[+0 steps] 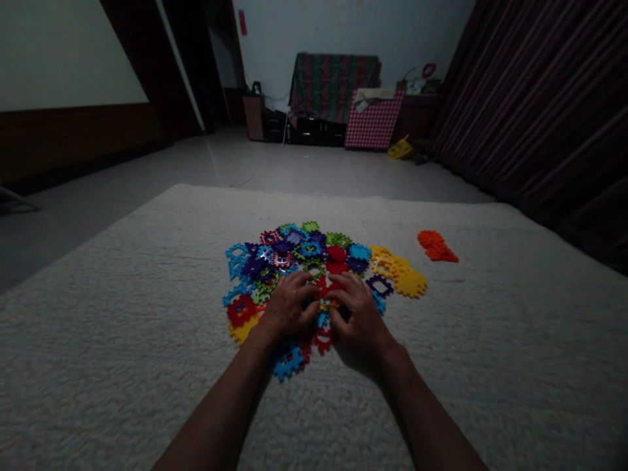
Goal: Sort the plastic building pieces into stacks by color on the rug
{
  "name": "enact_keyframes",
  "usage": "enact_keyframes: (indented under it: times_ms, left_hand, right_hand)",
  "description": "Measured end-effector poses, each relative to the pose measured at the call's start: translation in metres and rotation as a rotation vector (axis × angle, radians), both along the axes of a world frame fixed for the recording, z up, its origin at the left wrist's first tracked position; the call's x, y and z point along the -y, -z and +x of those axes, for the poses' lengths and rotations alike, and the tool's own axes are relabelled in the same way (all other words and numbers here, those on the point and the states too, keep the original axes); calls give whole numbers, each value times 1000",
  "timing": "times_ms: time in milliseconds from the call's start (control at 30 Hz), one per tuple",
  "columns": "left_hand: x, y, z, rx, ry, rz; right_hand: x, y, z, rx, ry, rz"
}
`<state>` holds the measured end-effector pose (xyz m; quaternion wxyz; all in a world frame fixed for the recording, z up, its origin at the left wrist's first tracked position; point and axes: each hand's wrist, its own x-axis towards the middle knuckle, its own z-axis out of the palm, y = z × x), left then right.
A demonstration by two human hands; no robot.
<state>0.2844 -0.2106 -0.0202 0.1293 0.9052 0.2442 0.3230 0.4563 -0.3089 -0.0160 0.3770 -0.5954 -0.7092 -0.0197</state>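
Hands meet over the pile of toothed plastic tiles (314,261) on the rug (122,340): my left hand (289,306) and right hand (356,314) both curl onto a red tile (328,286) at the pile's near middle. How tightly either hand closes, I cannot tell. Orange tiles (436,246) lie well apart, right of the pile.

The toothed puzzle pieces (314,261) look like moulded plastic, smooth and slightly shiny. The rug (122,327) beneath them is cream cloth with a nubbly, looped, matt pile. The floor (275,163) beyond is hard, smooth and faintly glossy. A checked cloth (373,124) and a plaid cloth (333,82) look soft and matt
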Motion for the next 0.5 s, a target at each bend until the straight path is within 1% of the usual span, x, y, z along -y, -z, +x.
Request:
enact_keyframes:
  times_ms: [100, 200, 333, 500]
  left_hand:
    - [-2, 4, -1, -51, -24, 20]
    - [-4, 6, 0, -60, -31, 30]
    - [-5, 8, 2, -59, -35, 26]
    - [-4, 7, 2, -61, -41, 12]
  right_hand:
    - [3, 4, -2, 37, -13, -103]
    - [4, 4, -2, 27, -7, -127]
    - [3, 0, -3, -18, 4, -109]
    - [-1, 0, -1, -78, 6, -35]
